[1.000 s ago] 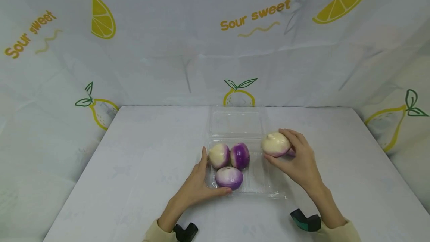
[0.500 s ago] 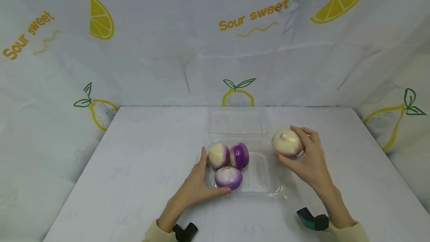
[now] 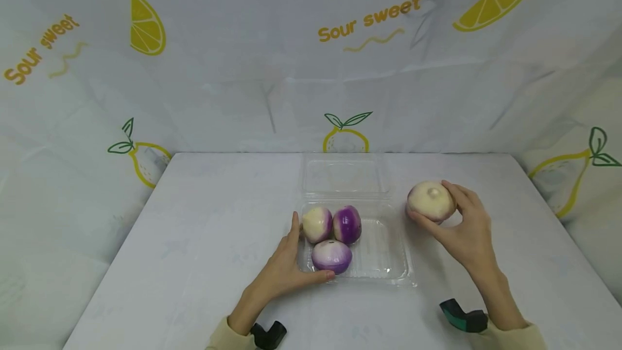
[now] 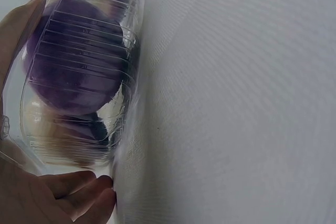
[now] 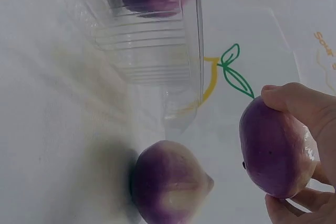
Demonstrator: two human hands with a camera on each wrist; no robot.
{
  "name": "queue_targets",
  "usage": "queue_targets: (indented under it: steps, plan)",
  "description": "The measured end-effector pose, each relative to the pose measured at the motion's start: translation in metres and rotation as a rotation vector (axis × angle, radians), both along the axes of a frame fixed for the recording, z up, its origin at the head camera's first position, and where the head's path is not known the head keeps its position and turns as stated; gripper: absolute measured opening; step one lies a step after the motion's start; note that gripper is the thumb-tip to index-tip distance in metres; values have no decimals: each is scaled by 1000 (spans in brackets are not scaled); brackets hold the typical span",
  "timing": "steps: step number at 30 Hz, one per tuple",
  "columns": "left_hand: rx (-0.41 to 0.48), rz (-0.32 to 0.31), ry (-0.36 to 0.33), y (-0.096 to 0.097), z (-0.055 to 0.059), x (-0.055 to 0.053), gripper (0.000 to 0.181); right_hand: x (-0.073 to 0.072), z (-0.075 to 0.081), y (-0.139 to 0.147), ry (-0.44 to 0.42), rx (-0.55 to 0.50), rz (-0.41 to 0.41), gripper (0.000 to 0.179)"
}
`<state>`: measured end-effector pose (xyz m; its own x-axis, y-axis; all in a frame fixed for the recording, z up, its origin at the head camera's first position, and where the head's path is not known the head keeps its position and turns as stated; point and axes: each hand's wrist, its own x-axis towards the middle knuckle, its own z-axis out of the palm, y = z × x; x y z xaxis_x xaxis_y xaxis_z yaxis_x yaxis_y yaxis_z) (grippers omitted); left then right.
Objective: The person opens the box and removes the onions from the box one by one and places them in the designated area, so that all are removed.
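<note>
My right hand [image 3: 464, 226] holds a purple-and-white onion [image 3: 431, 201] to the right of the clear plastic container, with thumb and fingers on its sides. In the right wrist view another onion [image 5: 168, 182] sits on the table below the held onion [image 5: 273, 150]; the head view hides it. Two onions, a pale one [image 3: 317, 224] and a deep purple one [image 3: 347, 224], lie at the back left of the clear plastic container [image 3: 389, 271], with a third onion [image 3: 331, 256] in front. My left hand [image 3: 282, 266] rests spread against the container's front left corner, thumb along the front rim.
The container's clear lid [image 3: 344, 173] lies folded back behind it. A white table [image 3: 204, 220] stands before a white cloth [image 3: 233, 69] printed with lemons and lettering. Dark wrist devices sit near both sleeves, one a black piece [image 3: 269, 335] by the left wrist.
My right hand has moved right with the onion, from over the container's right edge to beside it. The left hand and the onions in the container have stayed put.
</note>
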<state>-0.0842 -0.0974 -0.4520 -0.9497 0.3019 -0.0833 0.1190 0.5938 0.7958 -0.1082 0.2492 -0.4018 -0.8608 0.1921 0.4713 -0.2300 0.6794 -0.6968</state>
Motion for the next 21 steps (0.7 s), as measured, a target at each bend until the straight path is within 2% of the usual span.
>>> queue_targets:
  steps: [9,21]
  plan:
    - [-4,0,2,0,0,0,146,0,1,17,13,-63,-25,77]
    - [-13,-9,-1,-1,1,0,145,-1,-7,44,-35,-46,-129,78]
